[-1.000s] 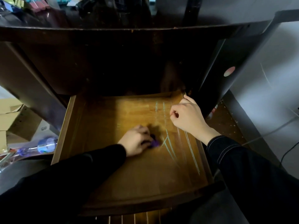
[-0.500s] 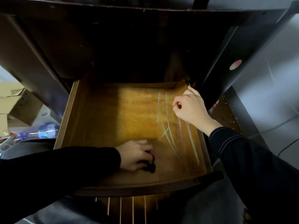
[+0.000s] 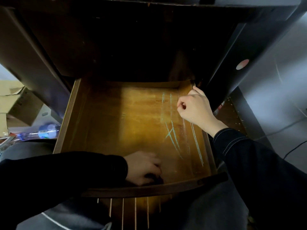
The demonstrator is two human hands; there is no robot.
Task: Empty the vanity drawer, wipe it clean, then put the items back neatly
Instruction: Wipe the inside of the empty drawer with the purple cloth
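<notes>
Head view: a wooden vanity drawer (image 3: 65, 130) is pulled out from a dark cabinet, and both hands are inside it. Its floor is bare amber wood, and the only things in it are the 2 hands and a cloth.

The left hand (image 3: 142, 168) is at the near edge of the floor, just behind the curved front panel. Its fingers are curled down over a dark cloth (image 3: 157, 179) and press it to the wood. Only a small lump of the cloth shows under the fingertips.

The right hand (image 3: 196, 110) is at the far right, lying against the rim of the drawer's right wall near the back corner. Its fingers are curled in with the thumb tucked against them. I cannot tell whether they clasp the rim or simply rest there. Both arms wear black sleeves.

Pale blue-green streaks (image 3: 172, 135) run front to back along the right side of the floor, between the 2 hands, and some of them cross.

To the left of the drawer are a cardboard box (image 3: 20, 105) and a clear plastic bottle (image 3: 46, 129) lying on its side. A round pinkish sticker (image 3: 242, 64) sits on the dark panel at the right. Dark wooden slats (image 3: 129, 211) with pale gaps between them show below the drawer front.
</notes>
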